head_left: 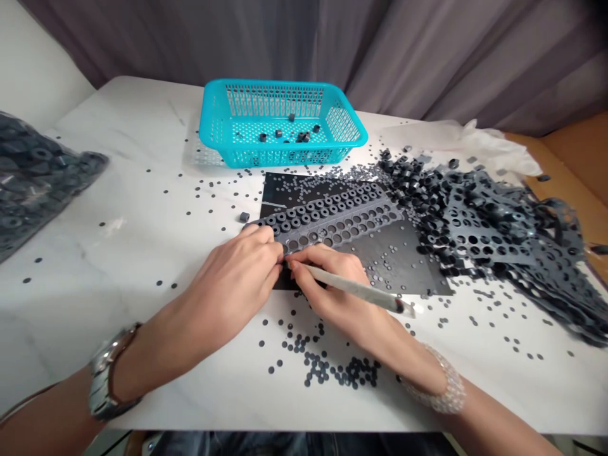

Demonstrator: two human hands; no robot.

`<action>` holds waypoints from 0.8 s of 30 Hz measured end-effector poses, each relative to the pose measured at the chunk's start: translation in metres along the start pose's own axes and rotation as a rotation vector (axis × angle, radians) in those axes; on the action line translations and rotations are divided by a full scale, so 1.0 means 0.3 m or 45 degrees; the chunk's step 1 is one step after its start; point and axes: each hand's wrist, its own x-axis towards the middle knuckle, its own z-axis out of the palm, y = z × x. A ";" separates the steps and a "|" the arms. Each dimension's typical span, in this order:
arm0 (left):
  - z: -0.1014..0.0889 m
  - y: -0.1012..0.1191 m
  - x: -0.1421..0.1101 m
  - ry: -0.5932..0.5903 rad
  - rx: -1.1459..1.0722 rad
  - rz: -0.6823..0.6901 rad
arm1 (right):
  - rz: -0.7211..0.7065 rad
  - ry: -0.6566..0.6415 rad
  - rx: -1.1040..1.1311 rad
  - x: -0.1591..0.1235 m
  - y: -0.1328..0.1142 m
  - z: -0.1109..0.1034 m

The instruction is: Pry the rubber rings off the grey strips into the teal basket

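Note:
A pale pen-like tool is gripped in my right hand, its tip pointing at the near left end of a perforated dark rubber strip. Small ring-shaped pieces stand in the strip's far rows, while its nearer rows show round holes. My left hand is closed at the same end, fingertips pinched close to the tool's tip. Whatever lies between those fingers is hidden. Beneath the strip is a black mat strewn with small discs.
A turquoise basket holding several black pieces stands at the back. On the right is a heap of perforated sheets and rings. A clear bag of rings lies at left. Loose dark discs litter the white table.

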 end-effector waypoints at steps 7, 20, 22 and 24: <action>-0.078 -0.036 0.010 -0.086 -0.462 0.034 | 0.017 0.036 0.012 0.003 -0.003 0.010; -0.100 -0.098 0.052 -0.066 -1.856 -0.573 | 0.206 0.112 0.298 0.008 0.013 -0.023; -0.093 -0.092 0.059 -0.067 -2.068 -0.565 | 0.227 0.144 0.314 0.012 0.014 -0.028; -0.094 -0.086 0.063 -0.071 -2.231 -0.570 | 0.246 0.151 0.327 0.015 0.013 -0.031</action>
